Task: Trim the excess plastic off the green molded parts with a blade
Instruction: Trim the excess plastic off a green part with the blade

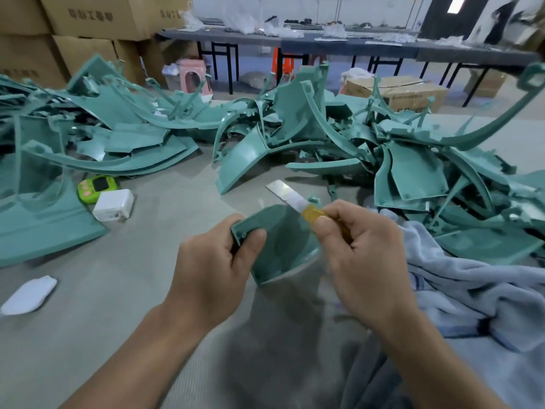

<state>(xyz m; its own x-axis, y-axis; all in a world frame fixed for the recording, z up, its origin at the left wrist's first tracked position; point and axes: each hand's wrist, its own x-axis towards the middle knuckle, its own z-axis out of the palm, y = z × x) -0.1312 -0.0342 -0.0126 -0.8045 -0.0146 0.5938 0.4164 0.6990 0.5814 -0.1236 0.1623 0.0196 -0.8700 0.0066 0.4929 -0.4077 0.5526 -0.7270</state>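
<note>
My left hand (pixel 215 267) grips the left edge of a small green molded part (pixel 280 246), held up in front of me. My right hand (pixel 359 255) pinches a long silver blade (pixel 287 194) by its yellow-wrapped end. The blade lies against the part's upper right edge and points up and to the left. A large pile of green molded parts (pixel 324 137) covers the table beyond my hands. More green parts (pixel 44 208) are stacked at the left.
A light blue cloth (pixel 460 290) lies bunched at the right. On the left sit a white box (pixel 113 205), a lime green gadget (pixel 95 187) and a white pad (pixel 29 295). Cardboard boxes (pixel 97 16) and long dark tables (pixel 354 45) stand behind.
</note>
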